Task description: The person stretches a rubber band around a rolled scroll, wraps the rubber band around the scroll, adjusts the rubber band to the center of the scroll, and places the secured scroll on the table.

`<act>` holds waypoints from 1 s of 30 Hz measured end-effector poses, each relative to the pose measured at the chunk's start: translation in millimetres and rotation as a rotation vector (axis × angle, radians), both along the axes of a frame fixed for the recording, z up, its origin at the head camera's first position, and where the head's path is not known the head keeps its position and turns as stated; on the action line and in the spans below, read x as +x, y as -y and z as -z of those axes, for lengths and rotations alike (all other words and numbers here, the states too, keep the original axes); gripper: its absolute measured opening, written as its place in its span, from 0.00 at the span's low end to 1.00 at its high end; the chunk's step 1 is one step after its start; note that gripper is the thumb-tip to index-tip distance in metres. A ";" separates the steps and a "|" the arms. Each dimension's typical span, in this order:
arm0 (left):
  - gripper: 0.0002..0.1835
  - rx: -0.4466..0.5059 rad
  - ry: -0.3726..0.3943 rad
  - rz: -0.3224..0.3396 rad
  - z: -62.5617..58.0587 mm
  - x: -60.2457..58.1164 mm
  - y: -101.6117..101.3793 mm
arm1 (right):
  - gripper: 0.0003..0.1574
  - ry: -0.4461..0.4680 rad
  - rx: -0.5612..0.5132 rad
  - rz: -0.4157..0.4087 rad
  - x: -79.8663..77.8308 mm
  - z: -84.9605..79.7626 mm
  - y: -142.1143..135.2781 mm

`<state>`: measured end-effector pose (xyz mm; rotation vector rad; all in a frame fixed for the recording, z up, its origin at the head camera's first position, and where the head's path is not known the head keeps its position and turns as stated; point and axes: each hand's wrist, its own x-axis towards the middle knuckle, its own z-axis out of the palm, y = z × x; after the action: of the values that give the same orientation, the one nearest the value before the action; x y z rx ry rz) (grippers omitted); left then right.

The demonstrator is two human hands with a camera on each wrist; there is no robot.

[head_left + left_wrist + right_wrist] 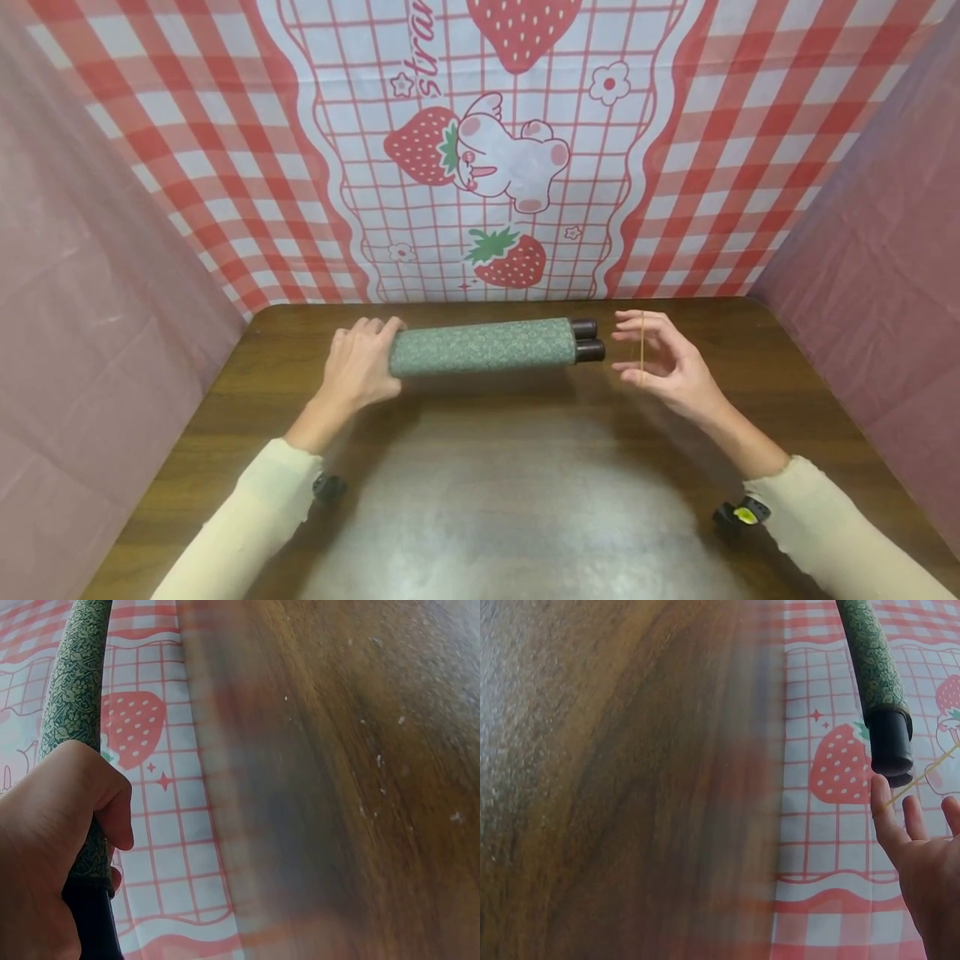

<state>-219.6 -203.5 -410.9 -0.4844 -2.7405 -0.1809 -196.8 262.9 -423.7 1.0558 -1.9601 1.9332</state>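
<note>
My left hand (358, 362) grips one end of a rolled scroll (483, 346) covered in green floral fabric, holding it level above the table. At the other end, two dark roller knobs (591, 350) stick out side by side toward my right hand (675, 367). A thin yellowish rubber band (642, 346) is stretched across the spread fingers and thumb of that hand. In the right wrist view the fingertips are close to the dark knob (891, 742). A dark roller end (90, 919) also shows below my left hand in its wrist view.
A brown wooden table (487, 500) lies under both hands. Behind it hangs a red-and-white checked cloth (510, 150) printed with strawberries. Pink cloth (862, 208) walls the right side, and similar cloth (97, 292) the left. Each wrist wears a small dark camera.
</note>
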 end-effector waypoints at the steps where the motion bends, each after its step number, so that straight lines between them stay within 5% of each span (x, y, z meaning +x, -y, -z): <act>1: 0.40 -0.001 -0.001 -0.001 0.2 0.1 0.6 | 0.35 -0.006 -0.011 -0.002 -0.5 0.5 0.2; 15: 0.40 0.007 -0.011 0.001 1.6 4.1 7.1 | 0.33 0.055 0.059 0.029 -2.3 4.5 -0.2; 30: 0.39 0.010 -0.043 0.021 1.8 7.5 5.1 | 0.37 0.038 0.007 -0.002 -4.5 7.6 5.5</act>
<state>-212.1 -208.6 -412.7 -0.5090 -2.6921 -0.1868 -201.2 257.4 -431.3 1.0308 -1.9884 1.9628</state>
